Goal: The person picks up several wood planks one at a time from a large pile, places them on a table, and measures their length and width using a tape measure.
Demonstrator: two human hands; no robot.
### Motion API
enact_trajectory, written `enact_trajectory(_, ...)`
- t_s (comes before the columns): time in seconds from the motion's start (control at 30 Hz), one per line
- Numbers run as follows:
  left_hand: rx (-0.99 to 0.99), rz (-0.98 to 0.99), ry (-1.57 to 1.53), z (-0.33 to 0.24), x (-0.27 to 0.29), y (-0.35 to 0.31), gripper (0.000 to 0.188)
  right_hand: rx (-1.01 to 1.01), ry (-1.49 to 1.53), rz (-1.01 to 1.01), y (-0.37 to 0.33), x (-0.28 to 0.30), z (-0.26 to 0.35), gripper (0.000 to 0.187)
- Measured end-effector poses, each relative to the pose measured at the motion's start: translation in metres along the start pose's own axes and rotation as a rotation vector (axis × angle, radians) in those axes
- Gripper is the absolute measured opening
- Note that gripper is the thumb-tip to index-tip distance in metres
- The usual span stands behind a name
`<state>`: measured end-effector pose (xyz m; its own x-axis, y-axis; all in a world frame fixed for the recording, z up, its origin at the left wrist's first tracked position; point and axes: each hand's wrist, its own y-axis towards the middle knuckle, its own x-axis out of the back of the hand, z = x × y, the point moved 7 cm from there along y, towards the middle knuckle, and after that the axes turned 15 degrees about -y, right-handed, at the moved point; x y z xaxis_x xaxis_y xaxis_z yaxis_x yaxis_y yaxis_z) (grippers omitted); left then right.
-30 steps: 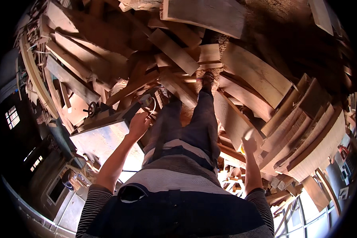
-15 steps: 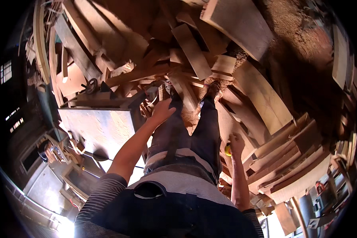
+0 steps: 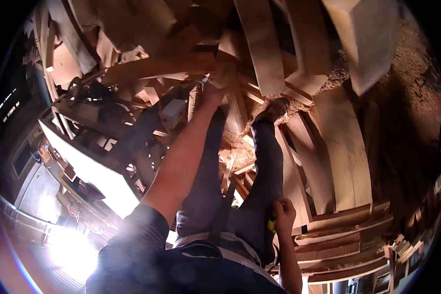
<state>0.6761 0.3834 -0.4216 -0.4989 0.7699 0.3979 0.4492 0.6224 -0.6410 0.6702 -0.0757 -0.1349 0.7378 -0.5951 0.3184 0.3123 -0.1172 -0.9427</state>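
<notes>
My left hand [image 3: 212, 94] reaches down and forward, close to the upper end of a short upright board [image 3: 236, 105] between my feet. Shadow and blur hide its fingers, so I cannot tell whether it grips the board. Low beside my right thigh, my right hand [image 3: 284, 214] is closed around a small yellow tape measure [image 3: 271, 224], which shows only partly past the fingers. A grey-white box [image 3: 173, 112] sits just left of my left forearm, on the machine's side.
A machine table with a bright flat top [image 3: 90, 169] stands at my left. Long planks [image 3: 348, 152] lean at the right, above a stack of boards [image 3: 330, 247]. Loose boards [image 3: 262, 46] and sawdust [image 3: 414, 73] lie ahead.
I have bent forward, and my left hand has reached farther down toward the boards by my feet. My right hand has stayed low at my right side with the tape measure.
</notes>
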Motion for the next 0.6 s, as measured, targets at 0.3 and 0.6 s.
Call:
enact_trajectory(0.3,0.052,-0.479,0.259,0.071,-0.035,0.063,0.084,-0.043,0.008,-0.009,0.019,0.014,-0.003,0.005)
enact_trajectory(0.6,0.095,-0.211,0.423,-0.003,-0.052,-0.048,0.082,-0.086,0.092,0.045,0.012,0.014,-0.01,0.003)
